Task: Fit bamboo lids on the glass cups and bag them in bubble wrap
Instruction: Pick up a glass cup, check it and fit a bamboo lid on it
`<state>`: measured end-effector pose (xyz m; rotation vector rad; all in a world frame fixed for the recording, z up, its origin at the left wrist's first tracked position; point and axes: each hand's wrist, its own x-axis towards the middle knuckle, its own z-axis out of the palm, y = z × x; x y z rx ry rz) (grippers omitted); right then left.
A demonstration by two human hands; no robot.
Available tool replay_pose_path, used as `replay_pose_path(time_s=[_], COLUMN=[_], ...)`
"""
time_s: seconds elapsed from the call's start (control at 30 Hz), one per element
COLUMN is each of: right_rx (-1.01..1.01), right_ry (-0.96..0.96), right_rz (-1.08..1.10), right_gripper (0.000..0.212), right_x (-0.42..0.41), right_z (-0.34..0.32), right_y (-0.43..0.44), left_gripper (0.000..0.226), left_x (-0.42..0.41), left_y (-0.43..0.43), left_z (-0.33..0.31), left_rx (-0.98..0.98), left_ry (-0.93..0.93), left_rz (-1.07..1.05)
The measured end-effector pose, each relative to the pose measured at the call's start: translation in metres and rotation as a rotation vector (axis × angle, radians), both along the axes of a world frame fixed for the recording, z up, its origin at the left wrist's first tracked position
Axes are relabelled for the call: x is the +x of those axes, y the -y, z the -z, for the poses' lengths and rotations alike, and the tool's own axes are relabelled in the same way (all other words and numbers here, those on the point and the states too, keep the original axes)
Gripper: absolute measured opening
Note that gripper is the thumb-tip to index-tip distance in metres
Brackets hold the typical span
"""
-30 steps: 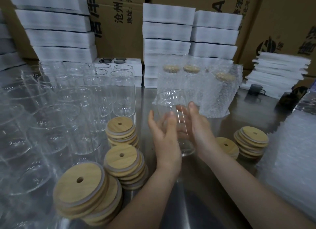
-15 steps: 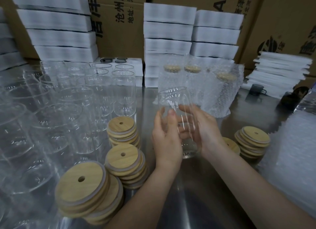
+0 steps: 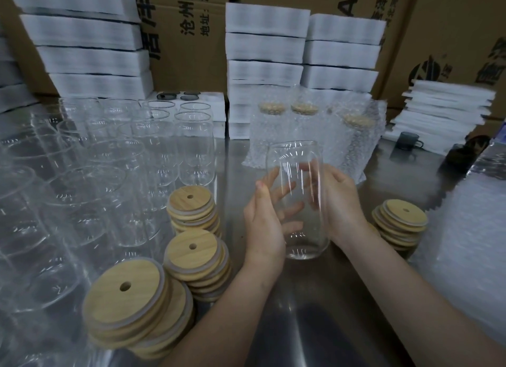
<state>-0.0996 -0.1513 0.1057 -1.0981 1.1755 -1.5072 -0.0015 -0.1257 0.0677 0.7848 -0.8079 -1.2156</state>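
Observation:
I hold a clear glass cup upright between both hands over the steel table, with no lid on it. My right hand wraps round its right side. My left hand lies against its left side, thumb up, and its spread, fairly straight fingers show through the glass. Bamboo lids with a centre hole sit in stacks: three to the left of my hands and one to the right. Behind the cup stand lidded cups in bubble wrap.
Several empty glass cups crowd the left half of the table. A pile of bubble wrap bags lies at the right edge. White foam stacks and cardboard boxes line the back. A small dark mug stands at the back right.
The cup has turned and come a little lower between my hands. My left hand's fingers have loosened from a grip and spread out along the glass.

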Motion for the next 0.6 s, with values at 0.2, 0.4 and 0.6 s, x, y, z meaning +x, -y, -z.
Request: replay_pose_path(time_s=[0.2,0.4,0.6], right_rx=[-0.168,-0.195,-0.278], right_ry=[0.102,0.049,-0.058], right_rz=[-0.289,-0.32,-0.283], right_gripper=[0.053,0.051,0.06], right_x=[0.002,-0.003,-0.009], right_z=[-0.009,-0.013,-0.016], right_y=[-0.004,-0.01,-0.011], left_gripper=[0.037,0.074,0.091], left_x=[-0.002,-0.001,-0.001], left_y=[-0.009,-0.018,-0.018], left_z=[0.001,0.001,0.002], left_rx=[-0.136,-0.28,-0.351], left_ry=[0.192,0.5,0.805], left_rz=[-0.136,-0.282,-0.407])
